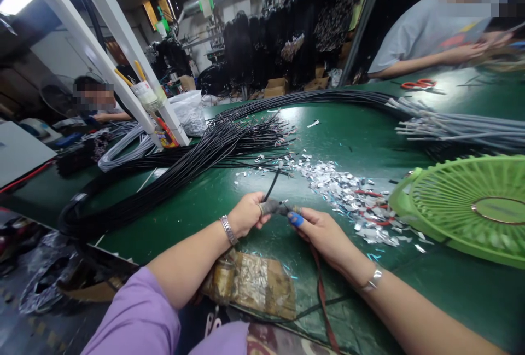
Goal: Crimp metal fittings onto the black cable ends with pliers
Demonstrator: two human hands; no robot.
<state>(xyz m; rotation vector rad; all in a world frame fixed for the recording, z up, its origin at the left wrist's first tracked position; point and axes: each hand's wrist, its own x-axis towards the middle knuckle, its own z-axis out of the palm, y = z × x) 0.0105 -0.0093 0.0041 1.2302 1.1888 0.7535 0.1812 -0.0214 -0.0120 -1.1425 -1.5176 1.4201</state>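
My left hand (248, 214) is closed around a short black cable (272, 184), which slants up and away from the fist. A dark grey cover wraps its thumb. Touching that thumb are the pinched fingers of my right hand (314, 226), whose thumb wears a blue cover. What those right fingers pinch is hidden, though a small pale bit shows between the two hands. Beyond them lies a large bundle of black cables (229, 141) with stripped ends. Silvery foil scraps (328, 177) are scattered to the right of the cable ends.
A green fan (463, 207) stands at right, beside red-handled tools (375, 215) among scraps. Grey cables (455, 122) and orange scissors (419, 85) lie farther back. A taped cardboard piece (262, 284) sits at the near edge. White posts (123, 54) rise at left. Two co-workers sit across.
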